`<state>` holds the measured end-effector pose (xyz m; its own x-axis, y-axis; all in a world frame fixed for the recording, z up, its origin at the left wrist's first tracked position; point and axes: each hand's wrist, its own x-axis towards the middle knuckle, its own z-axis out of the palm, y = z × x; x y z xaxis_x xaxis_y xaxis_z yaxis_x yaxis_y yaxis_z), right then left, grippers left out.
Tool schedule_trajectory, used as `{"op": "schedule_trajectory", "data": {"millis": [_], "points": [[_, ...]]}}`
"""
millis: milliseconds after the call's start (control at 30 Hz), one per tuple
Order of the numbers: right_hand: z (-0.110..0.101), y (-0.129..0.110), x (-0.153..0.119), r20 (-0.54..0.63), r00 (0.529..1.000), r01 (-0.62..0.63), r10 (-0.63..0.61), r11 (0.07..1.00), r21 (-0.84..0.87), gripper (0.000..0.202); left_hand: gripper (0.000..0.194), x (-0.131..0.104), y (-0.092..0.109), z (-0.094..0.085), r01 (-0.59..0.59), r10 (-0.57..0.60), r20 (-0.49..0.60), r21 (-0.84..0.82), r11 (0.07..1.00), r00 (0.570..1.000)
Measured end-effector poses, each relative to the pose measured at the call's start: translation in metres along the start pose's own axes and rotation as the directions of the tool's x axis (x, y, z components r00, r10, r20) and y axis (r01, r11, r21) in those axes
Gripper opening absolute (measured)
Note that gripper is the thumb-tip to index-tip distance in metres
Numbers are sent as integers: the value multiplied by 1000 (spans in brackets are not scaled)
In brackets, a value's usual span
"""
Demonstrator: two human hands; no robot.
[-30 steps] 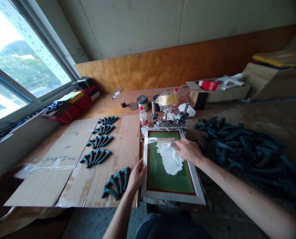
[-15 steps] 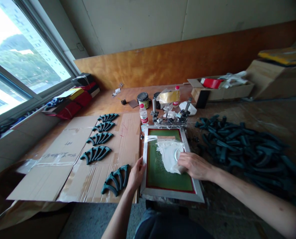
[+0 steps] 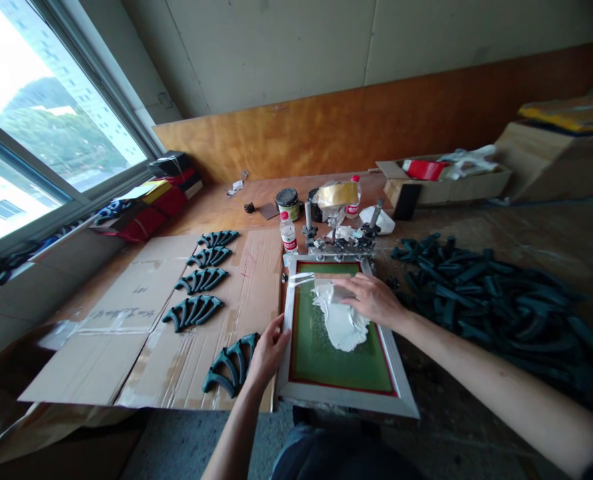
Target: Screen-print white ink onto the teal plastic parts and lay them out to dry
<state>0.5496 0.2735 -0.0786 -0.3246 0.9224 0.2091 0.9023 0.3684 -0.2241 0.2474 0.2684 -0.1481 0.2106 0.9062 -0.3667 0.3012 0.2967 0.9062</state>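
Observation:
A screen-printing frame with silvery edges and a green mesh lies before me. White paste is spread over the middle of the mesh. My right hand is closed on a flat, pale scraper at the far end of the paste; its fingers partly cover it. Beside it, a wooden-handled squeegee smeared with white lies across the far part of the mesh. At the frame's left edge, my left hand grips the rim. Touching distance from that hand is a dark green ribbed, curved part on cardboard.
Several similar curved parts form a column on the cardboard. A metal clamp stands behind the frame, near a bottle and a tin. Dark green pieces are heaped at right, an open carton beyond.
My right hand has moved away from me with the scraper, from the near side of the paste to its far end. The frame's near end has shifted slightly; my left hand stays at its edge.

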Motion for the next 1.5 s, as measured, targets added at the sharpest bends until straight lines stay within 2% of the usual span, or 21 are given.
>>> {"op": "schedule_trajectory", "data": {"millis": [67,133,200,267,333,400,467,533,600,633,667,733,767,800,833,867,933,1033,1133,1233,1500], "points": [[-13,12,23,-44,992,-118,115,990,-70,53,77,-6,20,-6,20,-17,33,-96,995,999],[-29,30,31,-150,969,-212,196,973,-96,53,74,-11,47,-13,33,-22,59,-181,983,998],[-43,50,23,-300,909,-315,288,948,-43,44,65,-11,79,-18,-4,12,35,-220,976,999],[-45,68,4,-366,844,-407,391,913,37,38,63,-5,111,-20,-126,118,-46,-250,960,992],[-31,74,-20,-314,844,-436,436,897,73,40,60,8,140,-18,-271,242,-132,-305,913,961],[-3,64,-43,-194,900,-382,390,921,81,37,57,24,165,-13,-378,328,-194,-358,854,924],[30,45,-61,-93,941,-319,324,946,62,31,55,38,184,-8,-421,363,-217,-390,819,906],[57,26,-71,-10,957,-289,289,957,7,25,53,44,192,-2,-447,375,-250,-398,801,893],[73,13,-75,45,951,-305,307,951,-52,18,50,39,183,7,-455,350,-312,-388,801,883],[76,8,-75,65,941,-327,331,943,-69,15,51,32,172,14,-425,315,-317,-383,820,894],[76,3,-74,73,931,-352,358,933,-75,13,54,22,158,23,-351,261,-270,-377,857,927],[72,-10,-74,32,916,-398,401,915,-59,13,65,-3,120,44,-85,85,-14,-322,943,996],[68,-21,-74,-21,913,-409,408,912,-41,13,70,-17,100,56,72,-30,167,-254,964,985],[65,-34,-75,-84,912,-404,400,915,-23,13,73,-31,81,68,185,-121,290,-204,961,949],[61,-49,-77,-142,919,-373,368,928,-4,12,74,-43,65,79,252,-173,349,-194,948,921],[58,-64,-79,-185,928,-326,323,945,15,11,72,-55,53,89,291,-200,362,-217,932,910],[52,-93,-84,-231,945,-225,231,973,53,8,65,-71,40,102,294,-204,292,-308,905,934],[42,-116,-94,-266,943,-162,202,973,166,8,54,-79,47,103,220,-160,221,-278,935,962],[33,-115,-103,-266,932,-148,244,931,334,8,45,-81,63,93,75,-74,197,2,997,978],[28,-111,-110,-234,927,-170,295,882,440,5,44,-86,75,89,-6,-31,157,231,973,987],[19,-113,-118,-168,918,-231,358,831,507,6,44,-93,81,94,-23,-27,169,281,959,985]]}}
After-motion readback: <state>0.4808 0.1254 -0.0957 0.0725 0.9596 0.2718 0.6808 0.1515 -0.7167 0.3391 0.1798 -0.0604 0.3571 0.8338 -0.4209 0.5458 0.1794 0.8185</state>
